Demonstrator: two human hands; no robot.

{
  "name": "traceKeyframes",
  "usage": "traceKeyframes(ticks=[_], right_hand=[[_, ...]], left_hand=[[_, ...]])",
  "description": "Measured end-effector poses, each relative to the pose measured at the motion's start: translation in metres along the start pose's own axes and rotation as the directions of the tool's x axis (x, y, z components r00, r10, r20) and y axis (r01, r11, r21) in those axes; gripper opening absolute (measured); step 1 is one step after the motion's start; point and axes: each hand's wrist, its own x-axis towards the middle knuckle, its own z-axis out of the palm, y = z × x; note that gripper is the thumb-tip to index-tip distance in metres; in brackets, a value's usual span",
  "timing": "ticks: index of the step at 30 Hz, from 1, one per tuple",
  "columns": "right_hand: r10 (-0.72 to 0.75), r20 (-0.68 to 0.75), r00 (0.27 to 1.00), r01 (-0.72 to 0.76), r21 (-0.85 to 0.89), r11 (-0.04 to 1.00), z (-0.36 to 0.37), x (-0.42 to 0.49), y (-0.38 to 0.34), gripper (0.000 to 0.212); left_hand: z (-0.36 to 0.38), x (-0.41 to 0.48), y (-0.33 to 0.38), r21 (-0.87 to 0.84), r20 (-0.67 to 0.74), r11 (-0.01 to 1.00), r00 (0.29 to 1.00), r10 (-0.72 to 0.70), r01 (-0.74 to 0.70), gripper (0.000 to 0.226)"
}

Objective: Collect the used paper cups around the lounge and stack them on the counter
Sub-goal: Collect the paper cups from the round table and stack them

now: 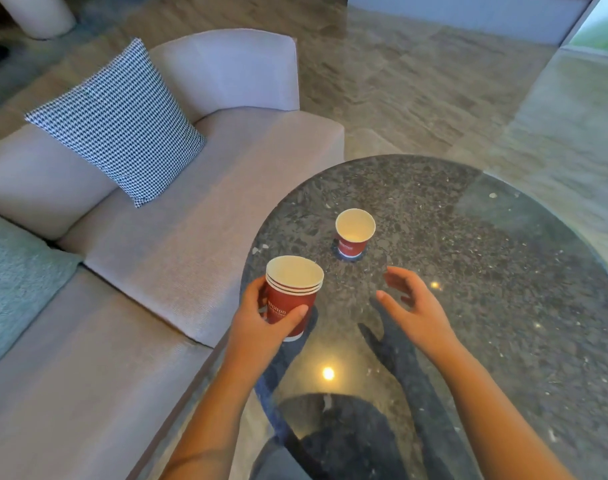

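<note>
**One cup left on the table, a stack already in hand**

Nearest the camera, two bare forearms reach out over a round, dark, polished stone table (503, 306), whose glossy top mirrors the arms and a ceiling light. The left hand (261, 317) is wrapped around a stack of red paper cups (292, 296), thumb across the front and fingers behind, holding it upright above the table's near-left edge. Several white rims show nested at the top of the stack, so a few cups look to be gathered already; the exact count is hard to read.

The right hand (410, 299) is empty, its fingers spread and curled, palm turned toward the left, hovering above the tabletop without touching anything.

Just beyond both hands, a single red paper cup (354, 233) stands upright on the table, mouth open and apparently empty, clear of the stack and of the right hand.

To the left of the table runs a pale sofa (178, 230) with a black-and-white patterned cushion (119, 123) leaning against its back. Behind lies a marbled floor (417, 81).

As a judgement: collecting is partly done. This lone cup has yet to join the stack, other cups may lie out of sight, and no counter is visible, so the final stacking there remains.
</note>
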Motion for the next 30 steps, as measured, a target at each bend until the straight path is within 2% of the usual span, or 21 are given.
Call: traceKeyframes(ticks=[7, 16, 30], right_hand=[[0.014, -0.141, 0.99, -0.024, -0.069, 0.997, 0.022, 0.044, -0.011, 0.052], [0.074, -0.267, 0.961, -0.101, -0.089, 0.991, 0.034, 0.085, -0.011, 0.074], [0.057, -0.285, 0.957, -0.1, -0.139, 0.985, 0.053, 0.122, -0.004, 0.083]], left_hand=[[-0.017, 0.046, 0.0, -0.001, 0.094, 1.0, 0.995, 0.028, -0.028, 0.07], [-0.01, 0.104, 0.014, 0.033, 0.183, 0.996, 0.98, 0.08, -0.088, 0.07], [-0.005, 0.141, 0.007, 0.046, 0.26, 0.996, 0.963, 0.066, -0.08, 0.063]])
